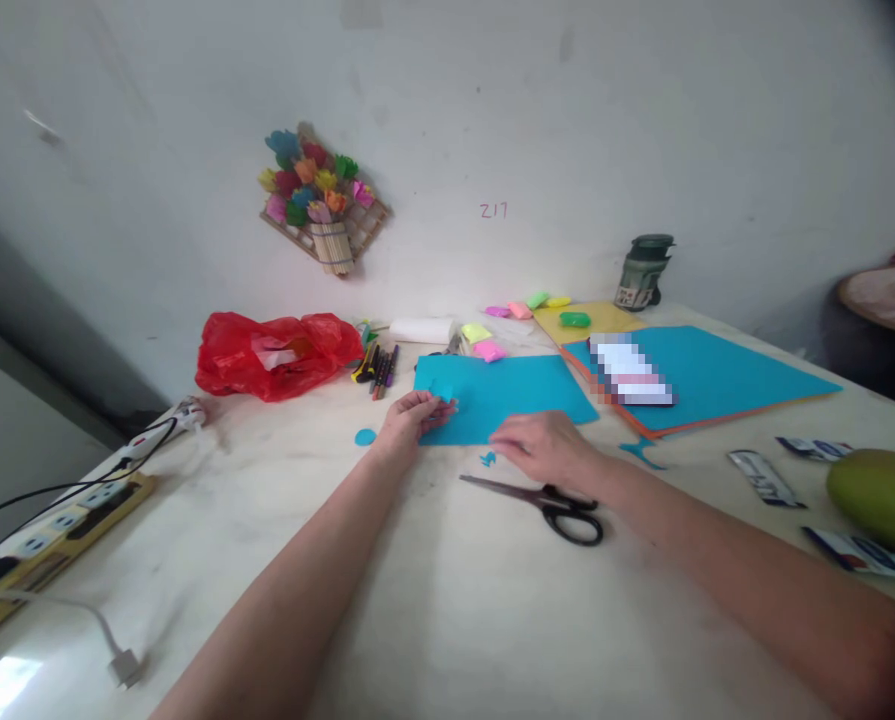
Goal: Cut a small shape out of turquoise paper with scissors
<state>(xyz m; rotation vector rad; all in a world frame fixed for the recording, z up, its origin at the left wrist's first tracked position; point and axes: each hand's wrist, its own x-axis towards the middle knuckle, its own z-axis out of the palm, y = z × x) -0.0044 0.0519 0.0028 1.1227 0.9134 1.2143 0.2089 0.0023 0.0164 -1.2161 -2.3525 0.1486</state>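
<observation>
My left hand (415,415) pinches a small piece of blue paper (444,391) above the left part of a blue sheet (511,395). At the sheet's front edge, my right hand (533,443) is closed, its fingertips beside a small blue scrap (487,459); whether they hold anything is hidden. Black-handled scissors (541,498) lie on the table just in front of my right hand. A round blue paper disc (365,437) lies left of my left hand.
Behind are a red plastic bag (278,355), pens (383,372) and clay packets (490,351). At right are a phone (632,370) on blue sheets (717,375), a bottle (644,272) and a green fruit (878,498). A power strip (64,522) lies left.
</observation>
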